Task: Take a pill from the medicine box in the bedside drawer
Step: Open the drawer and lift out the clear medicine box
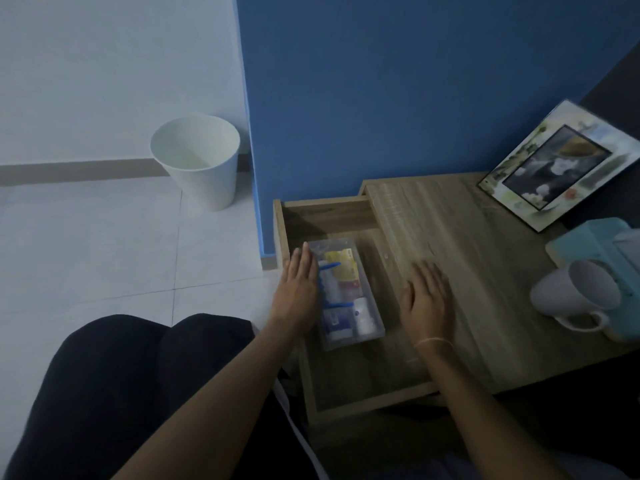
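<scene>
The wooden bedside drawer (311, 386) stands pulled out to the left of the tabletop. Inside lies a clear plastic medicine box (349, 292) with blue clips, showing yellow, pink and blue-white packets through its lid. My left hand (298, 289) is flat with fingers together against the box's left long side. My right hand (426, 296) hovers with fingers spread over the drawer's right edge and the tabletop, apart from the box. Neither hand holds anything. No single pill is visible.
On the bedside tabletop (460, 258) a grey mug (578, 299) lies near the right edge, beside a teal box (595, 244) and a leaning picture frame (557, 168). A white waste bin (201, 161) stands on the tiled floor by the blue wall. My dark-clothed knees are at the lower left.
</scene>
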Demonstrator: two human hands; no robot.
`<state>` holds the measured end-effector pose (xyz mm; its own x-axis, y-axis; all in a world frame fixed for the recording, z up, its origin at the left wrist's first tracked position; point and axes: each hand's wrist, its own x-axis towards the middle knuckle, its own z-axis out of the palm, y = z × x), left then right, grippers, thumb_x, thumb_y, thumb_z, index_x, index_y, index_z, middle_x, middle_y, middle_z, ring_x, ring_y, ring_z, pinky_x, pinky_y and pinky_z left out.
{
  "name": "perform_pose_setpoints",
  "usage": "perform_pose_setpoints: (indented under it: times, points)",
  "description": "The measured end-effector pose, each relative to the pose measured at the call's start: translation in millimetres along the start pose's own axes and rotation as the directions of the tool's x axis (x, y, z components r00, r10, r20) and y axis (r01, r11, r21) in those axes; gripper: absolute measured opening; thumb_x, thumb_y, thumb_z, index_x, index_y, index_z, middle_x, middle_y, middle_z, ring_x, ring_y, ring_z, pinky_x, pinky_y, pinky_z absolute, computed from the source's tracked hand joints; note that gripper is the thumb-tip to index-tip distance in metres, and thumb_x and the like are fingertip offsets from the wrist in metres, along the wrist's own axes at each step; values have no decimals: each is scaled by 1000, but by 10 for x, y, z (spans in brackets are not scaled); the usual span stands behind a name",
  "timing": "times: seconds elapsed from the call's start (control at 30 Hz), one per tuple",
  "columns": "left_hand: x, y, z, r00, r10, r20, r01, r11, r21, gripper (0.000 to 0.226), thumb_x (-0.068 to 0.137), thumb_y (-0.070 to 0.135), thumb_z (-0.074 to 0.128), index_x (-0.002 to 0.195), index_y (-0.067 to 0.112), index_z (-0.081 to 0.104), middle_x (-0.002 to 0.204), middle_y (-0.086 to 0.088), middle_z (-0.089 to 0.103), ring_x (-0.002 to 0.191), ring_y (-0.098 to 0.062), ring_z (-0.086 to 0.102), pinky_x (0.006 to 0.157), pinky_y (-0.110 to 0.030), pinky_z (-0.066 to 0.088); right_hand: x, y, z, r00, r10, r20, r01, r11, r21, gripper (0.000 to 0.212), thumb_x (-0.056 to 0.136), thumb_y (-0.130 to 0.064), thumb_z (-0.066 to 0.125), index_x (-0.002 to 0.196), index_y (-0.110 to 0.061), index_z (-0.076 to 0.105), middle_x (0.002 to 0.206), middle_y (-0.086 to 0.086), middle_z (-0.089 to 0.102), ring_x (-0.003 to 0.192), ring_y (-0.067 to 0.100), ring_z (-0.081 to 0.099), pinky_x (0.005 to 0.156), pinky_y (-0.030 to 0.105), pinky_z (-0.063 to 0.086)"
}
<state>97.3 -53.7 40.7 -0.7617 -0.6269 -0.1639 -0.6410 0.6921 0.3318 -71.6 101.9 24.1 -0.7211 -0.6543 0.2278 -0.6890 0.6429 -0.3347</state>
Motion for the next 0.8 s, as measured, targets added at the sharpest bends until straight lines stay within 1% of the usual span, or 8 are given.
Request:
perform_pose_setpoints:
  times: [0.1,0.27,0.43,0.5,0.57,0.63,0.7,0.8]
  points:
    - [46,175,77,1000,13,-15,-15,990,-142,69,98,26,39,148,9,-5,158,-9,-13,142,-19,-18,114,-34,-8,-188,-267,16,993,-98,58,89,986,144,41,91,-24,42,128,-11,55,138,11,53,131,25,46,106,43,39]
    - [136,282,275,998,-54,39,64,943,-325,76,95,31,42,149,9,-8,160,-10,-11,146,-21,-14,121,-38,-3,-368,-525,341,985,-57,166,29,985,169,47,87,-19,59,133,-19,49,143,3,49,131,21,44,105,30,30]
    - [193,275,297,982,-169,83,188,871,-453,77,96,35,41,148,14,-11,159,-7,-15,146,-24,-13,121,-43,1,-380,-586,564,940,145,309,-193,973,130,60,85,-24,61,140,-20,38,151,10,36,138,28,35,111,38,24]
    - [291,281,304,983,-171,63,181,872,-454,75,96,37,41,148,17,-10,159,-8,-16,146,-26,-13,120,-44,3,-389,-589,595,931,157,330,-197,976,91,61,86,-35,54,142,-23,33,152,9,33,139,24,33,113,45,30]
    - [432,263,304,984,-168,51,173,885,-432,75,96,40,40,149,18,-8,158,-11,-17,146,-29,-14,119,-45,4,-420,-585,572,927,135,350,-195,971,140,66,83,-46,43,144,-25,29,154,6,30,139,22,32,110,47,35]
    - [603,216,304,986,-165,28,164,916,-366,75,95,43,41,149,17,-5,158,-12,-17,145,-31,-14,118,-48,8,-460,-574,559,923,124,364,-202,962,185,73,81,-55,39,147,-28,21,156,5,24,141,21,28,110,46,35]
    - [764,153,282,986,-165,33,166,931,-326,79,93,48,43,149,17,-3,158,-11,-17,145,-33,-15,115,-53,16,-504,-601,541,914,136,383,-226,953,200,87,78,-66,46,149,-30,12,159,3,16,143,20,22,112,46,32]
    - [950,71,221,973,-201,115,231,870,-436,84,87,50,54,149,20,7,159,-11,-13,145,-39,-1,114,-54,21,-483,-685,531,882,171,438,-238,966,102,123,57,-77,63,150,-30,-3,161,3,2,145,22,12,113,45,21]
